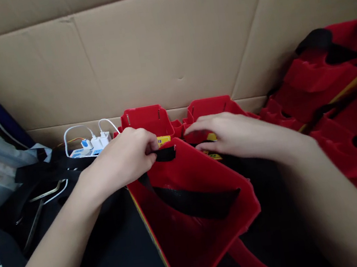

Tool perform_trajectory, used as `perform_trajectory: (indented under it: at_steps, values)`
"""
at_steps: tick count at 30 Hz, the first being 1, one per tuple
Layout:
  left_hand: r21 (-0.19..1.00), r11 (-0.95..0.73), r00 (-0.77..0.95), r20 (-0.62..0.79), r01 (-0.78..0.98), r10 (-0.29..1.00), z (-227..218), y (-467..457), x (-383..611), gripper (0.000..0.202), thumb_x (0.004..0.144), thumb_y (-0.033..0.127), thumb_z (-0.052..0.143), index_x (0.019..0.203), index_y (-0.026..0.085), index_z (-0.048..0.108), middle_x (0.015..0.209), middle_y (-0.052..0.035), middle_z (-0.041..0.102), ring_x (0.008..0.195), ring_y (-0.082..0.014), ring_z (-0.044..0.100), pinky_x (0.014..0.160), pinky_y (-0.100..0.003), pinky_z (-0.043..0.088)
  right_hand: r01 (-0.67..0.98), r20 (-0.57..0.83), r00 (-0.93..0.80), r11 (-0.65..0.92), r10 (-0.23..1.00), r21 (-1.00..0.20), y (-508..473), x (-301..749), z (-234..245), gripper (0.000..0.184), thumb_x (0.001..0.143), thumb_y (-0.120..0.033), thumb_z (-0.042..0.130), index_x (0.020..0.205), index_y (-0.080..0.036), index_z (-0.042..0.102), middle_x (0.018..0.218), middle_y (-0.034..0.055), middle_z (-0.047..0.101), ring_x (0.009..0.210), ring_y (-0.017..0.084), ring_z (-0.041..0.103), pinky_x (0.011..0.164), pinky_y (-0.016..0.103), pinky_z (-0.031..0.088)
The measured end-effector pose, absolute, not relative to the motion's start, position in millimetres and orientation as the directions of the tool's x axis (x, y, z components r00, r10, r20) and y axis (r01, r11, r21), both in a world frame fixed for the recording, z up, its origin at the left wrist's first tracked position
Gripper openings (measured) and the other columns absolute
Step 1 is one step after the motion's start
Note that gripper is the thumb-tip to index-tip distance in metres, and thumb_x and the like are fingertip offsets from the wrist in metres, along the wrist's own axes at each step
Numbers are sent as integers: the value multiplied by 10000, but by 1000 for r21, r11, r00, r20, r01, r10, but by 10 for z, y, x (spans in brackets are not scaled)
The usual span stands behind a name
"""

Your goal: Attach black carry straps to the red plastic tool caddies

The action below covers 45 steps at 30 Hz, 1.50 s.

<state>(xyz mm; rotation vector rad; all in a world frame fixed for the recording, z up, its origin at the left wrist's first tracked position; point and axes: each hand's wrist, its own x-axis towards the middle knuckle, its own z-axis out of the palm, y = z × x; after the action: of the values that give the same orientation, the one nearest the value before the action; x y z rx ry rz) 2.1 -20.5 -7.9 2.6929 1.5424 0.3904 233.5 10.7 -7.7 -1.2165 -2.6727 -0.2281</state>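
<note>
A red open-topped container (190, 167) with a black strap (192, 199) across its inside lies tilted towards me on the black surface. My left hand (134, 152) is closed at its upper left edge, thumb and fingers pinching the short black strap end (166, 153) that comes through a slot there. On the other side of that edge, my right hand (221, 133) is open, its fingers stretched out and thumb apart, near a yellow label (215, 155). Whether its fingertips touch the container I cannot tell.
Two more red containers (145, 120) stand behind, against a cardboard wall (166, 54). To the right is a pile of red containers with black straps (342, 80). A power strip (82, 153) with white plugs and cables lies at left, near black straps and wire pieces (47, 190).
</note>
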Motion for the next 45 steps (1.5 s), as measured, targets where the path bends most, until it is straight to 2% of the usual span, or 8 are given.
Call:
perform_trajectory:
  at_steps: [7, 11, 16, 23, 27, 35, 42, 45]
  values:
    - [21, -460, 442, 246, 887, 863, -123, -235, 136, 111, 723, 186, 475, 640, 175, 548, 601, -21, 571, 509, -132, 480, 499, -267, 297, 780, 130, -624, 623, 771, 52, 62, 2039, -163, 210, 799, -206, 436, 671, -187, 602, 672, 29, 625, 567, 128, 538, 494, 239, 288]
    - [-31, -438, 432, 243, 898, 869, -159, -229, 174, 90, 705, 180, 485, 625, 168, 525, 600, -30, 549, 510, -136, 474, 495, -269, 289, 830, 171, -557, 546, 812, 111, 113, 2259, -164, 171, 758, -190, 478, 793, -204, 646, 727, 37, 645, 632, 155, 568, 522, 248, 312]
    - [6, -438, 422, 253, 899, 871, -185, -235, 231, 85, 695, 188, 477, 635, 165, 532, 610, -44, 565, 575, -164, 527, 522, -277, 316, 671, 149, -721, 736, 676, -93, 55, 2156, -123, 191, 808, -242, 482, 923, -250, 634, 918, 3, 668, 771, 142, 598, 595, 223, 377]
    - [124, -496, 462, 227, 860, 857, -144, -238, 214, 203, 773, 298, 479, 681, 172, 609, 619, -33, 604, 546, -143, 523, 546, -277, 351, 830, 198, -557, 550, 806, 95, 183, 2372, -129, 158, 782, -250, 518, 843, -225, 661, 802, 25, 670, 692, 162, 598, 581, 255, 384]
    - [170, -536, 492, 244, 827, 836, -109, -203, 132, 164, 782, 238, 482, 725, 176, 623, 656, -19, 622, 579, -129, 534, 561, -254, 368, 721, 204, -671, 692, 712, -45, 171, 2322, -136, 265, 785, -245, 533, 1034, -250, 624, 972, 23, 663, 855, 173, 601, 700, 258, 415]
    - [59, -893, 885, 118, 446, 450, -39, -310, 103, 330, 777, 168, 558, 1090, 273, 564, 1158, -20, 502, 988, -151, 513, 811, -256, 413, 691, 123, -701, 712, 702, -123, 62, 2066, -136, 196, 802, -142, 456, 794, -199, 643, 787, 23, 657, 657, 119, 575, 562, 209, 361]
    - [5, -933, 927, 114, 359, 357, -100, -304, 235, 172, 822, 131, 455, 738, 192, 592, 764, 22, 620, 755, -111, 549, 848, -263, 382, 703, 138, -691, 704, 709, -98, 127, 2128, -180, 179, 794, -145, 447, 716, -190, 602, 738, 13, 645, 621, 111, 556, 548, 213, 344]
    - [-127, -919, 913, 223, 374, 341, -79, -264, 197, 170, 844, 148, 421, 742, 174, 555, 830, 1, 639, 741, -119, 542, 793, -266, 381, 740, 138, -660, 671, 738, -45, 151, 2180, -200, 168, 787, -166, 462, 774, -199, 627, 748, 22, 644, 636, 124, 562, 550, 223, 343]
